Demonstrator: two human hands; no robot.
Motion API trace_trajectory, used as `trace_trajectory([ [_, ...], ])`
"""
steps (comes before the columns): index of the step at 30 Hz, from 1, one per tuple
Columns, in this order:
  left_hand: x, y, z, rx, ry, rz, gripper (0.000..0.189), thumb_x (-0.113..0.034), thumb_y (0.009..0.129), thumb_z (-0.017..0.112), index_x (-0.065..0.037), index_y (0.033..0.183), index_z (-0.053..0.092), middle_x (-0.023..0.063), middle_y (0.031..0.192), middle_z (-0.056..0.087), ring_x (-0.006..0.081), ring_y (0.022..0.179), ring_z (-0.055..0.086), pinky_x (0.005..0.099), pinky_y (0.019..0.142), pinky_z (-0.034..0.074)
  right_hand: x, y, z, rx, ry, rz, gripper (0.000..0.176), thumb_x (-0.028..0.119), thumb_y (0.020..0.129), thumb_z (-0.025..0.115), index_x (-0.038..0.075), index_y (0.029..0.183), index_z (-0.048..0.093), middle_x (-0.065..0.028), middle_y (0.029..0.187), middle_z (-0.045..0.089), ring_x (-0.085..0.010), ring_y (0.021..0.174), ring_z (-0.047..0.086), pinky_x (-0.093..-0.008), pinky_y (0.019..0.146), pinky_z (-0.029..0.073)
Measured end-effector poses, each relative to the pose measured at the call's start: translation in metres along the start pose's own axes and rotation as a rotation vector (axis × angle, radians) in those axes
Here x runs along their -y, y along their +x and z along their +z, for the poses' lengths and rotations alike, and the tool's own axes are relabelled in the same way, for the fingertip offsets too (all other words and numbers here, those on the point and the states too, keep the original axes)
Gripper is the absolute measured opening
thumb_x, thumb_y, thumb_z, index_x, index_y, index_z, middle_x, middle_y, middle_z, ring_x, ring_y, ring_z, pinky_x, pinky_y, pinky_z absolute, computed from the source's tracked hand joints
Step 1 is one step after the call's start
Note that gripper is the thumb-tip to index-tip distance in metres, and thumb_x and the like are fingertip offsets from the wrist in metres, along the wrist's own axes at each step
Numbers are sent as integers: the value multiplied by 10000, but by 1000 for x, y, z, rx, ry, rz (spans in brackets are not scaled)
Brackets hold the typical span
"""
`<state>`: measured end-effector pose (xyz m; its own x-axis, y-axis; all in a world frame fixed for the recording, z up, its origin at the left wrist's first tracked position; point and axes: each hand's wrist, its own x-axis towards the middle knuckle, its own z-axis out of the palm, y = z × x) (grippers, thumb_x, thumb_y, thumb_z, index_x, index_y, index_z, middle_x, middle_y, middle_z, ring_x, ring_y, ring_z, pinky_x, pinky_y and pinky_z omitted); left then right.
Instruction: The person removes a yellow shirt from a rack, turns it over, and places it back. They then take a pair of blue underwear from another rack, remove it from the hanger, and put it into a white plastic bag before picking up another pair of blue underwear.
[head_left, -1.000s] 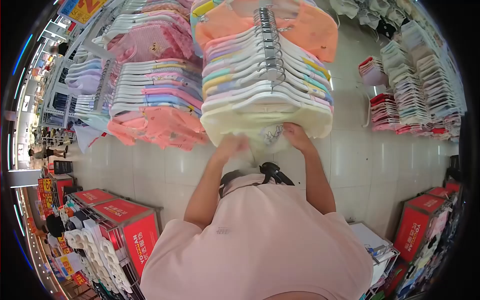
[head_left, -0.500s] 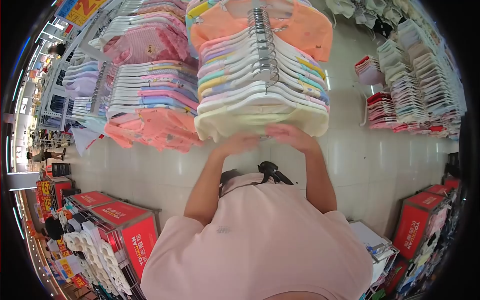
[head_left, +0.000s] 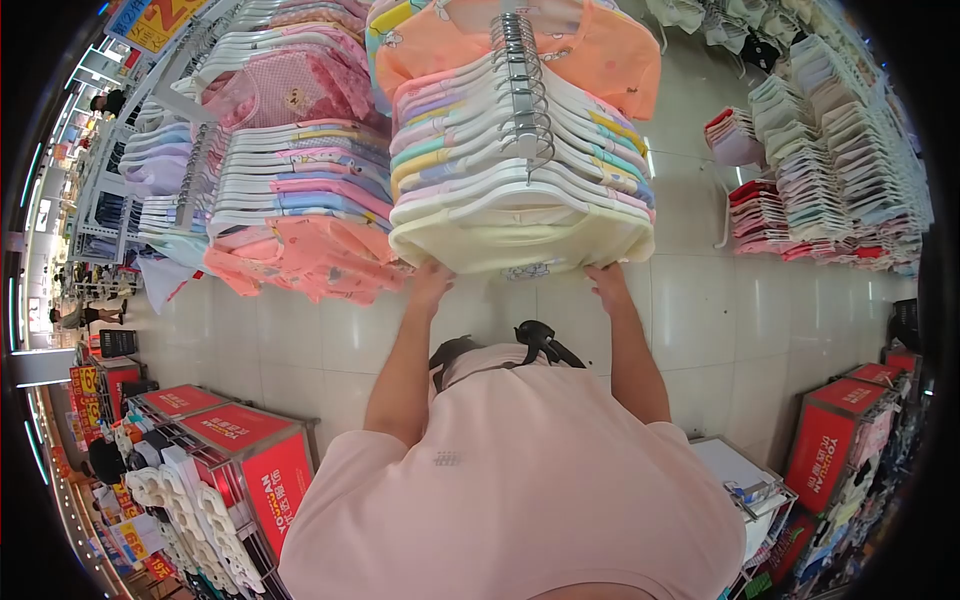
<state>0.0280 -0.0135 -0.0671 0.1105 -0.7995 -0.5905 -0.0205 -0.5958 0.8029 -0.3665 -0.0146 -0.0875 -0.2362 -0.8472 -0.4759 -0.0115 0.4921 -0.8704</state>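
A pale yellow shirt [head_left: 520, 240] hangs on a white hanger [head_left: 517, 194] at the front of a packed rail, facing me. A small grey print shows low on its chest. At the shirt's left side, my left hand [head_left: 431, 281] is closed on the fabric. My right hand [head_left: 606, 282] pinches the opposite side near the sleeve. Some fingertips of both hands are hidden by the cloth. Behind the shirt, several pastel garments [head_left: 420, 165] hang close together, their metal hooks [head_left: 520, 85] lined along the rail. An orange top [head_left: 600, 55] hangs farther back.
Left of the rail stands another rack, with a coral garment [head_left: 300, 260] at its front. Folded-looking hanging clothes [head_left: 800, 160] line the right side. Red display boxes [head_left: 275, 470] stand at lower left, and another red box [head_left: 825, 450] at lower right. Tiled floor [head_left: 720, 310] lies between.
My hands have moved apart from the middle of the yellow shirt's front to its two sides, where they now grip it. The shirt's front print has come into view.
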Motion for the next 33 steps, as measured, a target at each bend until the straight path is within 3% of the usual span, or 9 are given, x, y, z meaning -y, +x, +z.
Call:
trace_trajectory([
  [5, 9, 5, 17, 78, 112, 133, 447, -180, 871, 673, -39, 1284, 572, 99, 1196, 634, 206, 957, 634, 352, 786, 542, 25, -15, 14, 152, -42, 77, 487, 174, 797, 738, -51, 1207, 601, -102, 988, 681, -191, 788, 648, -335, 617, 512],
  [9, -22, -34, 40, 6, 173, 129, 390, -188, 828, 723, 3, 1158, 640, 103, 1048, 678, 184, 862, 651, 331, 706, 547, 11, -14, 8, 95, -53, -7, 457, 176, 793, 735, -65, 1161, 613, -111, 973, 691, -187, 773, 653, -323, 595, 506],
  [18, 40, 19, 41, 87, 652, 162, 245, -188, 775, 711, 42, 858, 719, 118, 666, 685, 186, 557, 642, 315, 582, 527, -22, -10, -7, 101, -380, -78, 298, 145, 767, 697, -85, 955, 677, -138, 695, 671, -243, 624, 659, -366, 601, 512],
  [21, 56, 5, 30, 180, 736, 212, 243, -191, 771, 682, 44, 816, 723, 143, 675, 693, 188, 585, 667, 341, 597, 534, -21, -18, -24, 115, -506, -68, 275, 164, 801, 663, -77, 932, 681, -168, 708, 673, -290, 644, 667, -396, 617, 517],
  [23, 61, -7, 22, 191, 770, 186, 287, -255, 777, 676, 13, 863, 734, 201, 770, 699, 297, 718, 688, 402, 698, 539, -18, -20, -39, 127, -562, -17, 259, 176, 835, 634, -68, 906, 685, -200, 746, 683, -336, 686, 681, -420, 646, 532],
  [26, 77, -5, 14, 165, 807, 178, 323, -310, 790, 659, -14, 890, 739, 230, 828, 699, 383, 803, 684, 441, 773, 537, -48, -7, -53, -53, -987, -443, 247, 191, 869, 607, -42, 857, 690, -227, 830, 693, -395, 773, 680, -467, 709, 539],
  [27, 83, -2, 14, 150, 817, 183, 329, -322, 795, 652, -20, 892, 740, 229, 834, 698, 398, 813, 676, 445, 785, 534, -44, -11, -52, -107, -961, -361, 246, 194, 870, 605, -37, 847, 689, -231, 848, 691, -407, 789, 672, -478, 726, 535],
  [30, 67, -17, 20, 62, 830, 320, 340, -331, 824, 623, -17, 891, 738, 232, 851, 694, 408, 830, 668, 451, 784, 528, -33, -16, -47, -121, -966, -249, 244, 201, 872, 602, -24, 836, 691, -237, 875, 685, -430, 814, 655, -496, 754, 524],
  [33, 51, -10, 30, 210, 907, 460, 292, -287, 852, 639, -20, 928, 728, 140, 813, 713, 238, 757, 679, 363, 697, 519, -33, -10, -39, 206, -915, -299, 254, 221, 879, 617, -16, 862, 708, -214, 839, 689, -390, 766, 659, -465, 725, 519],
])
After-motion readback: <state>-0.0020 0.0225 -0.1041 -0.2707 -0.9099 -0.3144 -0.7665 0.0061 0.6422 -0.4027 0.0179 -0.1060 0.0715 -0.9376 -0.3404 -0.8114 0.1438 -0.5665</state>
